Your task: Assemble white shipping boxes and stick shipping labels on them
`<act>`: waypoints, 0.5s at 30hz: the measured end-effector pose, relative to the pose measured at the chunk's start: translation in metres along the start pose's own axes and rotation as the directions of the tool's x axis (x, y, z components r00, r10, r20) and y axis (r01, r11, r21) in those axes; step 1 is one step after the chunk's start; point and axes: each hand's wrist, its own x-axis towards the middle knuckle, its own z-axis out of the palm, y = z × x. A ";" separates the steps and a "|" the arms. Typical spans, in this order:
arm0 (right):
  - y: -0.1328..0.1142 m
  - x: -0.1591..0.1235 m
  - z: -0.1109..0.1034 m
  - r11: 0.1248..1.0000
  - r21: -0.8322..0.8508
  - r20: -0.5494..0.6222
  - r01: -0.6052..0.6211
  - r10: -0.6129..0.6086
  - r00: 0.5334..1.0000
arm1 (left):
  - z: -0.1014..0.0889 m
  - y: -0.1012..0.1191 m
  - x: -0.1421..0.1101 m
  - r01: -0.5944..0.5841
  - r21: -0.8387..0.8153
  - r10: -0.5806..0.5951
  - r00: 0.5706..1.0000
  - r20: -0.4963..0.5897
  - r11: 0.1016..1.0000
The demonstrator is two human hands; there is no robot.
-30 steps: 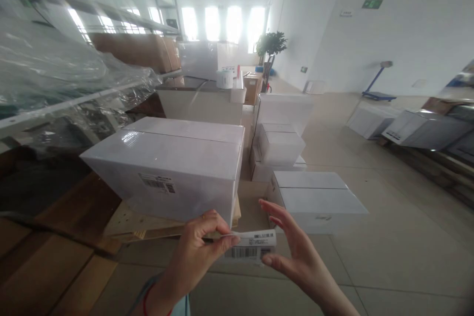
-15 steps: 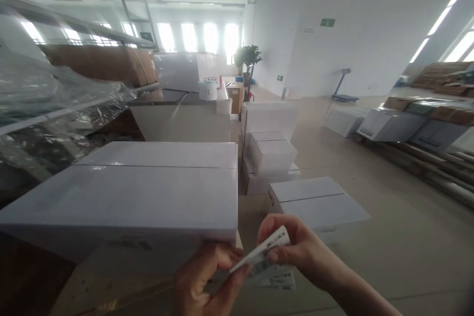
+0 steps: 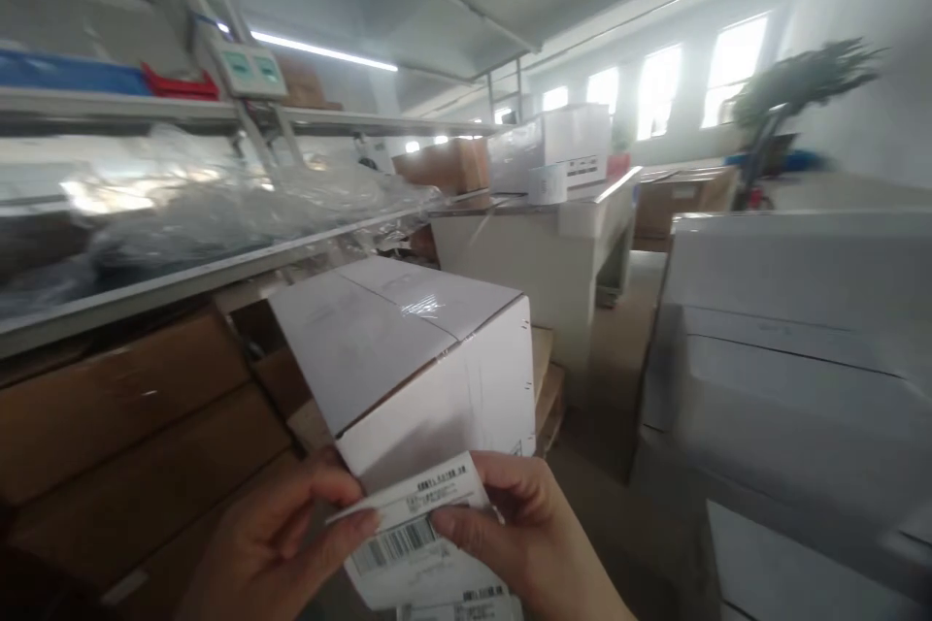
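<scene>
A white shipping label (image 3: 408,568) printed with a barcode and small text is stretched between my two hands. My left hand (image 3: 283,534) pinches its left edge between thumb and fingers. At its upper right, my right hand (image 3: 520,524) grips it with the thumb across the print. Part of another printed label shows below it at the bottom of the view. Just beyond the label stands a large white carton (image 3: 437,398), its top flaps closed along a seam with shiny clear tape. Whether the label touches the carton I cannot tell.
Brown cartons (image 3: 131,427) sit under a shelf (image 3: 167,277) heaped with clear plastic wrap (image 3: 240,204) on the left. Behind is a white table (image 3: 510,252) bearing a white box (image 3: 575,141). White cartons (image 3: 793,408) are stacked on the right. A plant (image 3: 801,82) stands farther back.
My view has swung left and come round to the carton's end face. The label, earlier tilted and bent between my hands, now faces me more, with its barcode showing.
</scene>
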 end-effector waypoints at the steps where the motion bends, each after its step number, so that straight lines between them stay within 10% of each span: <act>1: 0.001 0.001 -0.003 1.000 0.011 0.036 -0.010 0.010 0.999 | 0.004 0.005 -0.006 0.049 -0.008 -0.049 0.998 -0.036 0.999; 6: 0.002 0.010 -0.013 0.996 0.052 0.099 0.078 -0.083 0.992 | 0.032 0.027 -0.033 0.183 -0.114 -0.200 0.965 -0.170 0.977; 15: 0.018 0.025 -0.031 0.971 0.238 0.154 0.004 -0.041 0.987 | 0.060 0.037 -0.045 0.149 0.146 -0.084 0.921 -0.380 0.978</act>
